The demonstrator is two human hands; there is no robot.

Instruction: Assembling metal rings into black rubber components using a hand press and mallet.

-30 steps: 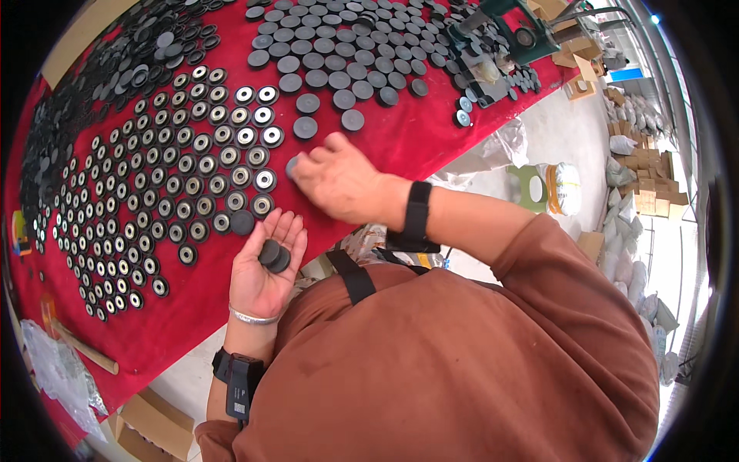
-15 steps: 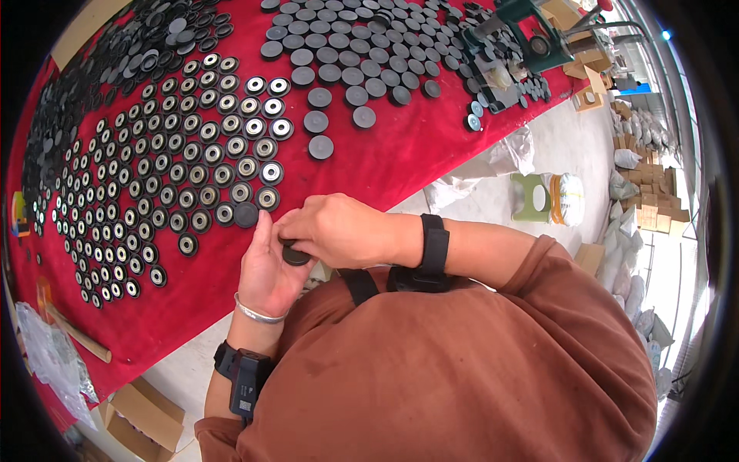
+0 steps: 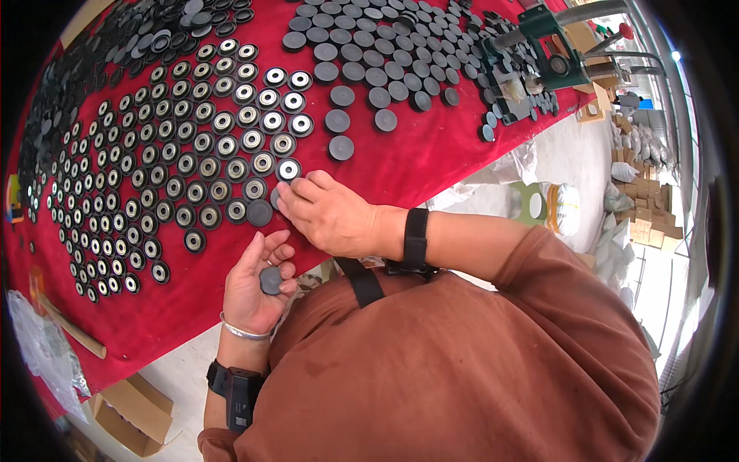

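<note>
My left hand [image 3: 255, 286] is palm up near the table's front edge, its fingers curled round a small grey disc-shaped cap [image 3: 270, 280]. My right hand [image 3: 331, 214] is on the red cloth at the near right corner of the bearing rows, its fingertips closed on a grey-topped disc [image 3: 275, 197] that they mostly cover. Just left of it lies another grey-capped disc [image 3: 259, 212]. Rows of black-rimmed rings with metal bearings [image 3: 220, 190] in their centres spread to the left.
Several grey-topped discs [image 3: 376, 76] lie at the back middle, and dark loose caps [image 3: 131, 50] are heaped at back left. A green hand press [image 3: 556, 61] stands at back right. A wooden stick [image 3: 73, 329] and plastic bag [image 3: 42, 350] lie at left; a cardboard box [image 3: 135, 412] sits below.
My hands have parted. The right moved forward onto the cloth with a disc, beside the capped one; the left drew back slightly and now shows a grey cap in its fingers.
</note>
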